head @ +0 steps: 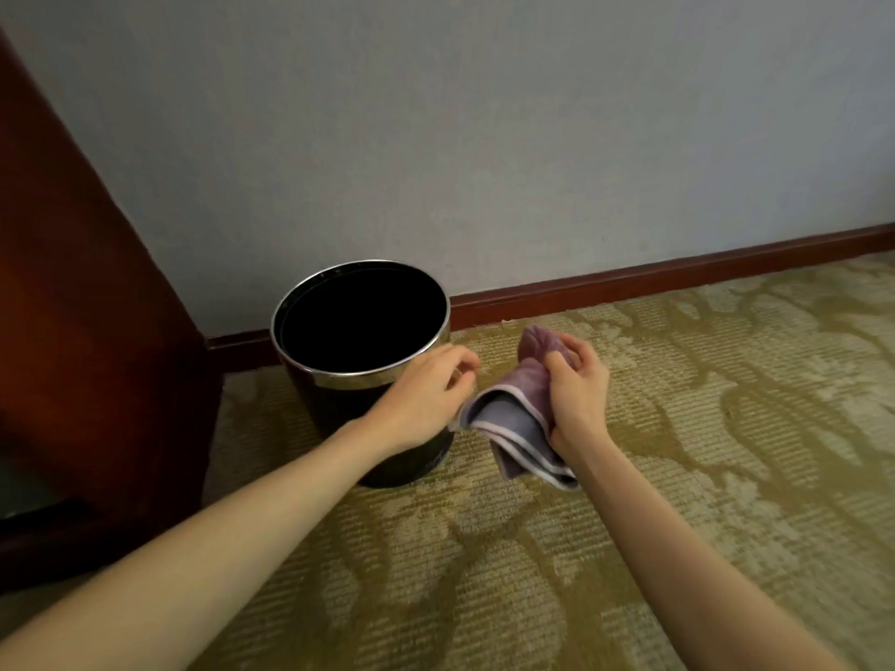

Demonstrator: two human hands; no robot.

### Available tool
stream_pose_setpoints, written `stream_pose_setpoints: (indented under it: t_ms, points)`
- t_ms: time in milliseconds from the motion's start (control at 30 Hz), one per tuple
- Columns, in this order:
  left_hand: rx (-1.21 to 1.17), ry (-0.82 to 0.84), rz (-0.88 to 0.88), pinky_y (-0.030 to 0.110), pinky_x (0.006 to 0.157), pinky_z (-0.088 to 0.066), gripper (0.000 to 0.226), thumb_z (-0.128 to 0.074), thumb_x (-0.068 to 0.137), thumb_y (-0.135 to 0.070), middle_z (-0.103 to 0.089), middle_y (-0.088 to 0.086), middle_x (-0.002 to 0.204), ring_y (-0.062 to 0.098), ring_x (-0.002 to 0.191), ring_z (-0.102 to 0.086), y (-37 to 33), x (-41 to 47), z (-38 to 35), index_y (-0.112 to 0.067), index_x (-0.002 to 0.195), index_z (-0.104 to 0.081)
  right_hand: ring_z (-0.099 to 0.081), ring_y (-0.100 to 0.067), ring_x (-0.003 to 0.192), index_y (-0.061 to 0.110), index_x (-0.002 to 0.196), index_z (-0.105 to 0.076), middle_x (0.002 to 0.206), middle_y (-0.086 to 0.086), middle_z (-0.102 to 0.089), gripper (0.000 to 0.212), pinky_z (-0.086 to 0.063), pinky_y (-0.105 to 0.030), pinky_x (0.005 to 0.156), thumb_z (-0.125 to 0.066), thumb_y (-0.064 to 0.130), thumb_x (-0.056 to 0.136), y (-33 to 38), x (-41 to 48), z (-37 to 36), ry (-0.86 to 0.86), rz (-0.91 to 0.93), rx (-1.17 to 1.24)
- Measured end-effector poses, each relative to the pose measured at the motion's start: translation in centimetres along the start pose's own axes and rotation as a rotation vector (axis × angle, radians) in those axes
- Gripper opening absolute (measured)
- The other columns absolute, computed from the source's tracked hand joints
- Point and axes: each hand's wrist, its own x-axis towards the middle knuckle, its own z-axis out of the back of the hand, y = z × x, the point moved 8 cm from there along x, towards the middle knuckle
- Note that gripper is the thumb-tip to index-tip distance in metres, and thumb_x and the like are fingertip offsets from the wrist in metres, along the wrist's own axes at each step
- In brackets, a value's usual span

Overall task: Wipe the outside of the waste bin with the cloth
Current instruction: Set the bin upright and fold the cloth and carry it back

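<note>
Bin [339, 428] stands upright on the carpet [629, 525], mouth open, close to the wall [484, 138] and skirting [629, 278], with a wooden cabinet [97, 331] just beside it on its left. From the head view, your right hand [576, 385] grips the cloth [513, 418] bunched in a closed fist. Folds hang below the fist and a wad pokes out above it, held just right of the bin and off the carpet, likely so you can gather a pad before wiping. Your left hand [426, 394] hovers in front of the bin's right side near the metal rim, fingers loosely curled. The cloth's near edge runs under it, but you cannot tell whether the fingers pinch that edge or touch the bin. I judge the wiping is not yet begun: the cloth is beside the bin, not against its wall. The cabinet side and the side facing the wall will be awkward to reach.
</note>
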Motion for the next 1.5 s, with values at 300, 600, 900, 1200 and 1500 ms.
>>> stream_pose_setpoints:
  t_ms: [300, 600, 900, 1200, 1500]
  points:
    - [-1.503, 0.228, 0.527, 0.037, 0.104, -0.041, 0.062, -0.025, 0.095, -0.054, -0.058, 0.016, 0.131, 0.024, 0.122, -0.054, -0.2, -1.1, -2.5, -0.012, 0.133, -0.050, -0.043, -0.009, 0.095, 0.012, 0.104, -0.046, 0.107, -0.003, -0.039, 0.045, -0.039, -0.017, 0.089, -0.067, 0.002, 0.066, 6.7, -6.4, -7.5, 0.342, 0.605, -0.546]
    - [-1.313, -0.068, 0.647, 0.028, 0.075, -0.057, 0.031, -0.040, 0.094, -0.020, -0.074, 0.015, 0.096, 0.021, 0.091, -0.070, 2.1, 2.3, 2.5, -0.007, 0.098, -0.068, -0.033, -0.019, 0.131, 0.014, 0.130, -0.039, 0.140, -0.005, -0.023, 0.070, -0.031, -0.027, 0.112, -0.078, 0.009, 0.071, 11.3, -4.6, -9.9, 0.579, 0.494, -0.515]
    - [-1.253, -0.130, 0.612, 0.036, 0.087, -0.050, 0.036, -0.041, 0.091, -0.020, -0.070, 0.020, 0.096, 0.025, 0.091, -0.066, -3.0, 8.4, 15.2, 0.004, 0.106, -0.064, -0.018, -0.015, 0.143, 0.027, 0.134, -0.038, 0.151, -0.006, -0.017, 0.068, -0.022, -0.033, 0.116, -0.057, 0.016, 0.069, 25.8, -2.3, -14.1, 0.571, 0.436, -0.421]
    - [-1.256, -0.233, 0.685, 0.040, 0.092, -0.050, 0.038, -0.047, 0.086, -0.034, -0.070, 0.020, 0.106, 0.026, 0.098, -0.065, -10.3, 12.6, 29.7, -0.006, 0.103, -0.066, -0.064, -0.021, 0.109, 0.032, 0.141, -0.031, 0.124, -0.008, -0.060, 0.077, -0.050, -0.046, 0.098, -0.076, 0.034, 0.079, 38.7, -1.3, -16.6, 0.670, 0.052, -0.307]
    - [-1.266, -0.301, 0.694, 0.041, 0.085, -0.055, 0.040, -0.057, 0.084, -0.039, -0.073, 0.017, 0.100, 0.028, 0.093, -0.069, -20.7, 16.5, 44.9, -0.006, 0.105, -0.068, -0.070, -0.020, 0.096, 0.023, 0.117, -0.054, 0.111, -0.009, -0.069, 0.046, -0.058, -0.042, 0.086, -0.078, 0.023, 0.078, 56.8, -3.2, -19.8, 0.646, 0.034, -0.212]
